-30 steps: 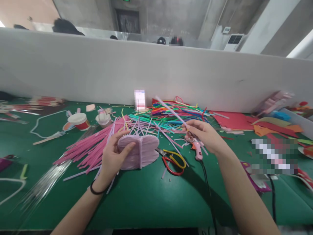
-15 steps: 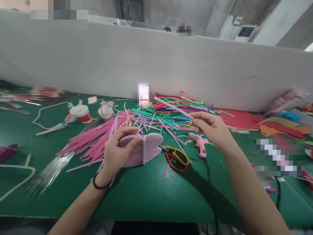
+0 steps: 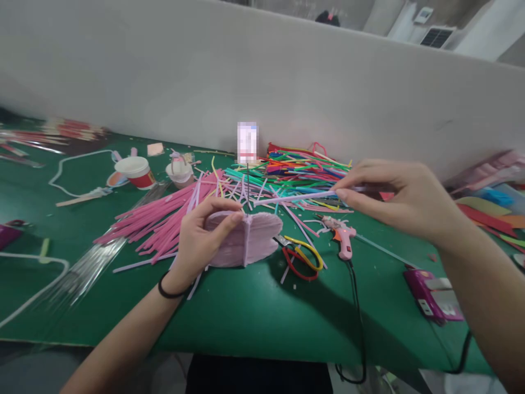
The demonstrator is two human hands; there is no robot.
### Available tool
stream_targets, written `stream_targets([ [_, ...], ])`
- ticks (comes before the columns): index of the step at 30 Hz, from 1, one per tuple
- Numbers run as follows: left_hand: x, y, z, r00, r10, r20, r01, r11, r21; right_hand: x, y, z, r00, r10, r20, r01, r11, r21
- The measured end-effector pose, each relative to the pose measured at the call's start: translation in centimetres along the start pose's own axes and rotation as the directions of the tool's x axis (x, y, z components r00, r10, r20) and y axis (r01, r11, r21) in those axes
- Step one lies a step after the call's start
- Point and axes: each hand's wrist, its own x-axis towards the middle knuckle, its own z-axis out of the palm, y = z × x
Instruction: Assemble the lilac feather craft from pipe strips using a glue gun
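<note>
My left hand (image 3: 207, 232) pinches a flat, pale lilac piece (image 3: 262, 241) made of rows of pipe cleaner, with a raised ridge down its middle. A thin dark wire stands up from the top of that ridge. Out to the right, my right hand (image 3: 389, 200) is closed on one end of a lilac pipe cleaner (image 3: 297, 197). Its free end points left, above the piece's upper edge. Scissors (image 3: 303, 257) with red and yellow handles lie just right of the piece. Beyond them rests a pink glue gun (image 3: 345, 241) with a black cord.
Pink pipe cleaners (image 3: 156, 224) fan out at left, and multicoloured ones (image 3: 303, 169) are heaped at the back. A paper cup (image 3: 137, 172), a white tub (image 3: 179, 172) and a lit phone (image 3: 247, 142) stand near the partition (image 3: 164, 82). A purple power strip (image 3: 430, 295) lies at right.
My right hand has moved right, swinging the lilac pipe cleaner from a steep slant to nearly level. My left hand still holds the lilac piece. The view has shifted a little.
</note>
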Motion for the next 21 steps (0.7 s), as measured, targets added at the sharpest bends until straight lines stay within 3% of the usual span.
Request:
stream_targets([
  [15,-0.1,0.1,0.0,0.999,0.035,0.032,-0.034,0.999,-0.031,1.4,-0.8,0.0,0.994,-0.052,0.092,0.057,0.997,-0.050],
  [21,0.2,0.4,-0.1,0.991,0.129,0.044,-0.130,0.991,0.035,1.4,-0.9,-0.1,0.993,-0.050,0.108,0.058,0.996,-0.067],
])
